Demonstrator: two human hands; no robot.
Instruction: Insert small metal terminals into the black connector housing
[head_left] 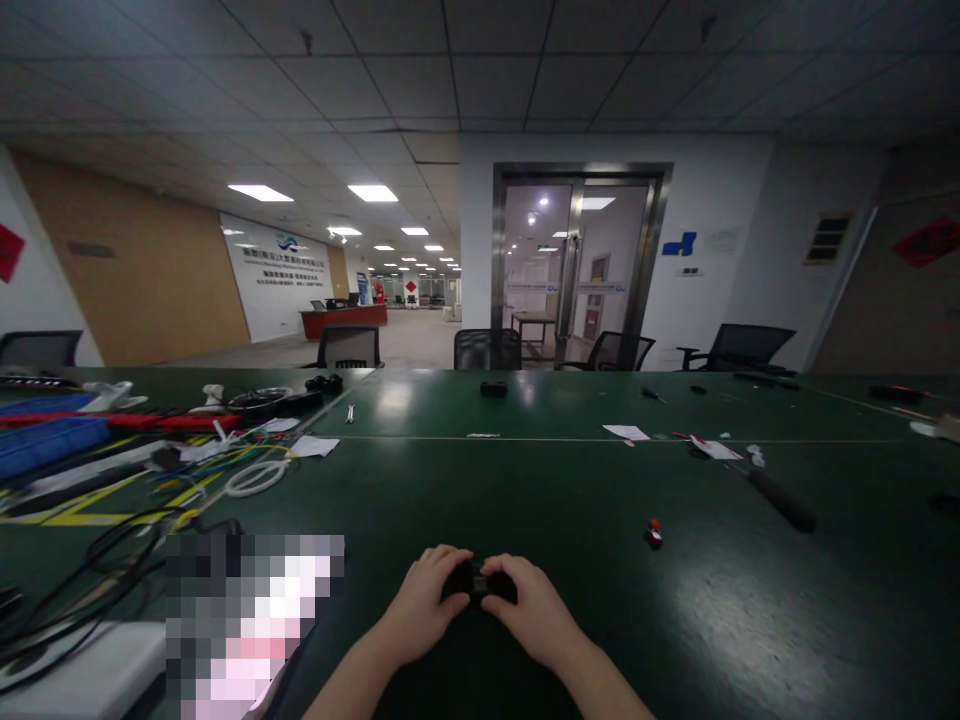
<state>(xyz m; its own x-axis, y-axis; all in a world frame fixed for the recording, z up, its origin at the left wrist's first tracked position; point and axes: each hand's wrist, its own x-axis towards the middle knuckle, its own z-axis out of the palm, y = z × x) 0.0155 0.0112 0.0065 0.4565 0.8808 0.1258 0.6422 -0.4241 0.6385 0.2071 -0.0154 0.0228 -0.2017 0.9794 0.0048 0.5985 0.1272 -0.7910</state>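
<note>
The left hand (420,605) and right hand (538,608) grip a black block (478,581) that uneven finger pressure could send skidding across the bench (420,490).

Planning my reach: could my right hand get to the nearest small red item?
Probably yes: only bare green tabletop shows between your right hand and the small red item, though that hand holds a black object.

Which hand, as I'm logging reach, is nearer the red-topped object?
Right: the right hand is left of the red-topped object, nearer the camera; the left hand is farther left.
</note>
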